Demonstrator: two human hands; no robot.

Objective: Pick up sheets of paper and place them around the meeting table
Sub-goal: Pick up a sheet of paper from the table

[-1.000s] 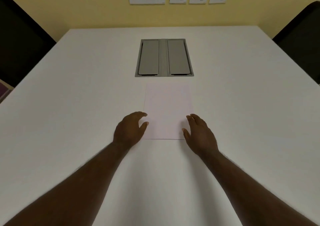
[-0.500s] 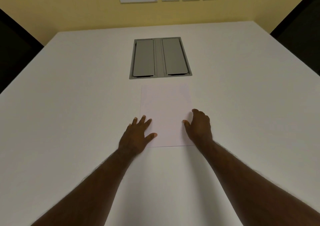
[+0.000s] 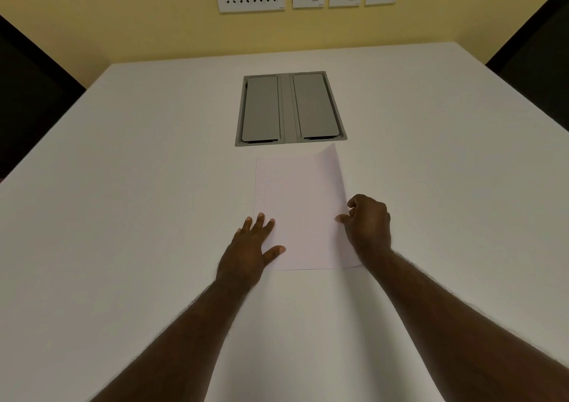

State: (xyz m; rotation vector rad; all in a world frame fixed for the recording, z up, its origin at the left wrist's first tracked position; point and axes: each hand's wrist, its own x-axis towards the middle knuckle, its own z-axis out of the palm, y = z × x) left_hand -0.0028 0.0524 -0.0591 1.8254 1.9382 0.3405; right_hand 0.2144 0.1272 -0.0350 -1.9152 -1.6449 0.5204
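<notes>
The paper [image 3: 300, 207] lies mid-table [image 3: 123, 217], long axis running away from the person, just short of the grey hatch [image 3: 291, 109]. The right hand [image 3: 368, 226] pinches its right edge, which curls up to the far corner. The left hand [image 3: 251, 247] presses flat, fingers spread, on the near left corner. Bare table lies open on both sides

Right hand [image 3: 368, 227] now pinching paper sheet [image 3: 300, 210], its right edge lifted, far corner curling up
</notes>
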